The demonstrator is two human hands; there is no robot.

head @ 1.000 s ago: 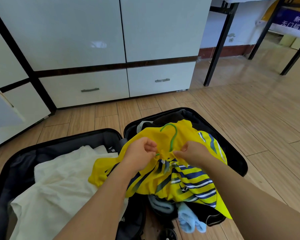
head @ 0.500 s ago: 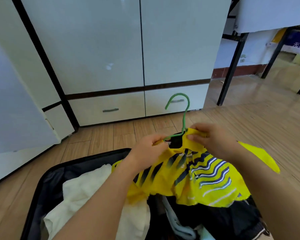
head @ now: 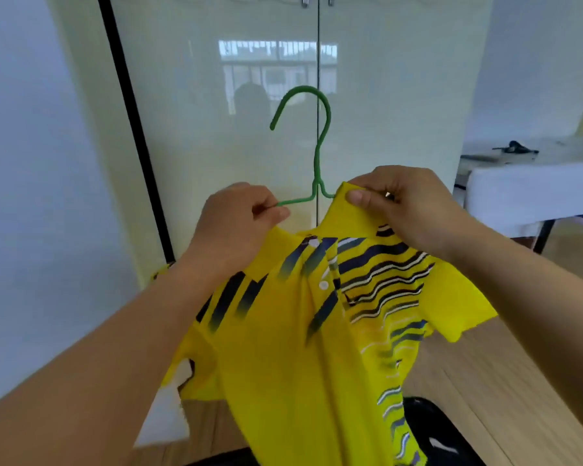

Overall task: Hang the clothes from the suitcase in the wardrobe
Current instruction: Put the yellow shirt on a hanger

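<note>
We hold the yellow polo shirt with dark wavy stripes (head: 303, 331) up before the closed pale glossy wardrobe doors (head: 249, 95). Our left hand (head: 239, 223) pinches the thin green wire hanger (head: 318, 156) by its left arm; our right hand (head: 404, 210) pinches the collar. The hook stands upright between both hands (equally near), opening leftward, so a rail must be met from that side.

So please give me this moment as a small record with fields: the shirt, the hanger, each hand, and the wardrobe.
shirt: yellow shirt with dark stripes, held up, partly on the hanger
hanger: green hanger, hook upward, not on any rail
left hand: left hand pinches the hanger's bare arm
right hand: right hand pinches the shirt collar
wardrobe: wardrobe behind, these doors closed
</note>
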